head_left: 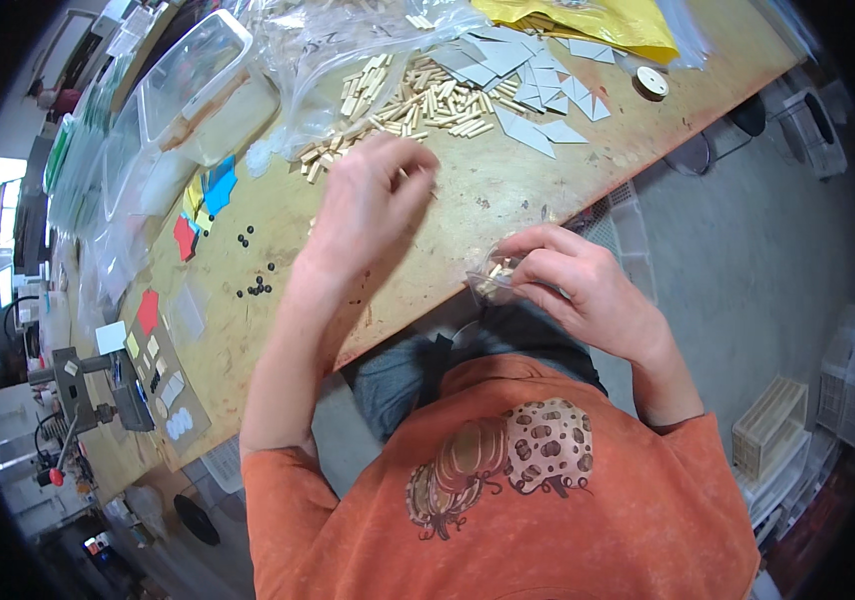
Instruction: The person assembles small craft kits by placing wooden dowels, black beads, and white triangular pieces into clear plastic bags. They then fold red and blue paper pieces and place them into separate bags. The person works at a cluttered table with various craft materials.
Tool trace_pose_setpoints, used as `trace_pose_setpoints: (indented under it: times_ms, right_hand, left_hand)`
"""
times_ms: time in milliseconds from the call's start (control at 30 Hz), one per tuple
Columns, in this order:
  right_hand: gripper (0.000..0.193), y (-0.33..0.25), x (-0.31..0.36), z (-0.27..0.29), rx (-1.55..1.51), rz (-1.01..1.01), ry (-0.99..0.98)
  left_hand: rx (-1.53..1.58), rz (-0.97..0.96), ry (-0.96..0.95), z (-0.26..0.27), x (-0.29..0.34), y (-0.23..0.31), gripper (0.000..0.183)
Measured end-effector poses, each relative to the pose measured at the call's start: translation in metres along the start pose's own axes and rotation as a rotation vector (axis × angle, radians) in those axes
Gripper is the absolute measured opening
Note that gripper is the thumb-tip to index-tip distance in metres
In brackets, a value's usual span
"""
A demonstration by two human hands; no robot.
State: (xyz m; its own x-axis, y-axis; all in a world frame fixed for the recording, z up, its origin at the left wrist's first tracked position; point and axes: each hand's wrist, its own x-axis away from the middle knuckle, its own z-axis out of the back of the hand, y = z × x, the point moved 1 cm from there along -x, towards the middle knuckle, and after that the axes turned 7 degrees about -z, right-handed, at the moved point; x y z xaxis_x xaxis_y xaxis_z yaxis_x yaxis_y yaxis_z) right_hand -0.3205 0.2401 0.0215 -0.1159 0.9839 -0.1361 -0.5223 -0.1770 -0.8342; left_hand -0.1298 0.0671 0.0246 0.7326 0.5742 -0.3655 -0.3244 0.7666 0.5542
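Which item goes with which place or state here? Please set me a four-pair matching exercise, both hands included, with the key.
Column one
1. Right hand
2. Small round black beads
3. Left hand
4. Shiny yellow plastic bag

Column two
A. Near a heap of short pale wooden sticks, fingers curled
B. At the top of the picture, beside flat grey card pieces
C. Gripping a small clear plastic bag
D. Scattered on the worn tan tabletop

Pairs: 1-C, 2-D, 3-A, 4-B
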Motion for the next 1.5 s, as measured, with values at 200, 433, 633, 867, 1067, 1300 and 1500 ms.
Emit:
trace_pose_setpoints:
  times_ms: [200, 433, 633, 867, 1067, 1300, 1500]
  right_hand:
    - [0.007, 0.003, -0.003, -0.003, -0.015, 0.056, 0.005]
    - [0.006, 0.008, -0.001, -0.001, -0.012, 0.040, 0.010]
    - [0.006, 0.002, -0.002, -0.001, 0.008, 0.066, 0.031]
    - [0.007, -0.003, -0.002, -0.001, 0.023, 0.074, 0.045]
    - [0.007, -0.006, -0.007, -0.002, -0.011, 0.070, 0.038]
    - [0.005, 0.002, -0.003, 0.001, -0.005, 0.082, 0.054]
    - [0.007, 0.006, 0.001, 0.008, -0.009, 0.014, 0.037]
  left_hand:
    - [-0.189, 0.108, -0.155, 0.000, -0.024, -0.039, 0.018]
    - [-0.249, 0.259, -0.350, 0.006, -0.035, -0.040, 0.022]
    - [-0.225, 0.231, -0.285, 0.003, -0.032, -0.036, 0.022]
    - [0.574, 0.397, -0.195, -0.003, 0.003, 0.032, 0.011]
    - [0.506, 0.243, -0.293, -0.005, 0.019, 0.056, 0.009]
    - [0.041, 0.000, -0.046, -0.030, -0.033, 0.001, 0.016]
    - [-0.143, -0.062, -0.047, -0.051, -0.059, -0.023, 0.016]
